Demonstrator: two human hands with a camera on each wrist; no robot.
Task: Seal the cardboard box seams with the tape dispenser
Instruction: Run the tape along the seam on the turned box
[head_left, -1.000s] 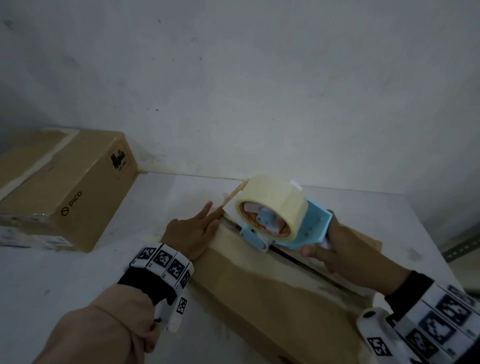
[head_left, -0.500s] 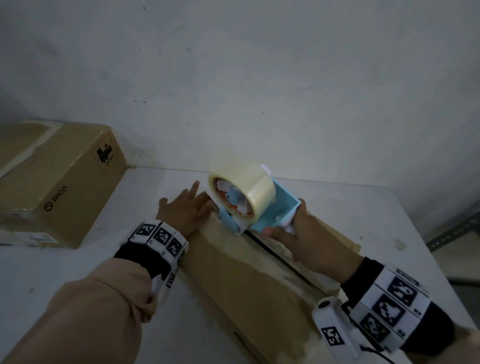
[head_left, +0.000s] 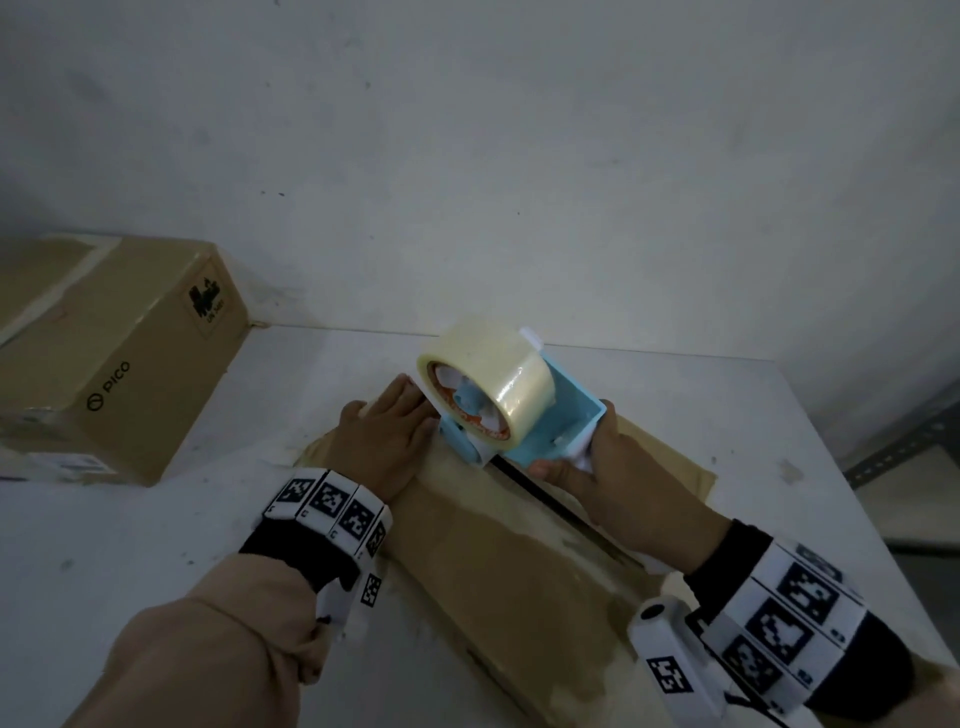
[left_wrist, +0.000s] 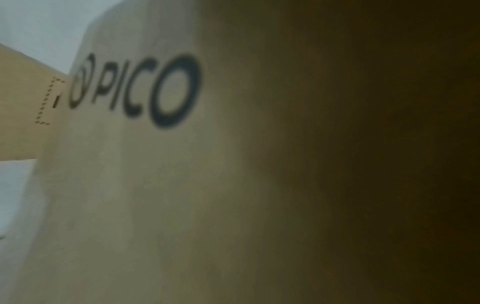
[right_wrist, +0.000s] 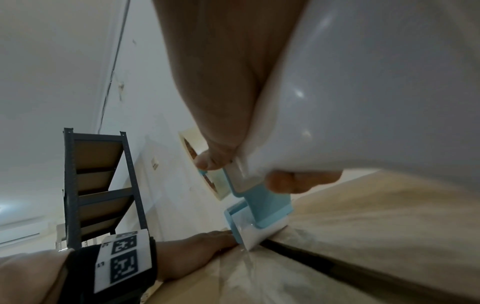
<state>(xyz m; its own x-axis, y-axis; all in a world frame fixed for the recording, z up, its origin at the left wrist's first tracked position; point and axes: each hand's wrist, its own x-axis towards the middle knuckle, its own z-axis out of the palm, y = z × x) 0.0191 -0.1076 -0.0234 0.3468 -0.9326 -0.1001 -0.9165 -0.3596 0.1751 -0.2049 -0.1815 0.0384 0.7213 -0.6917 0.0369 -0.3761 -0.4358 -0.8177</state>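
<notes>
A brown cardboard box (head_left: 483, 551) lies before me on the white table, its dark centre seam (head_left: 550, 504) running towards me. My right hand (head_left: 587, 462) grips the white handle of a light-blue tape dispenser (head_left: 545, 421) carrying a clear tape roll (head_left: 493, 374). The dispenser's front edge (right_wrist: 249, 236) sits on the far end of the seam. My left hand (head_left: 384, 431) lies flat on the box top beside the dispenser's nose, fingers straight. The left wrist view shows only the box side (left_wrist: 182, 185) with a PICO print, close up.
A second PICO cardboard box (head_left: 104, 353) stands at the far left of the white table (head_left: 727, 415), against the wall. A dark metal shelf rack (right_wrist: 98, 185) stands by the wall.
My left hand went from pinching the tape end with raised fingers to lying flat on the box. The dispenser turned and settled down onto the far end of the seam.
</notes>
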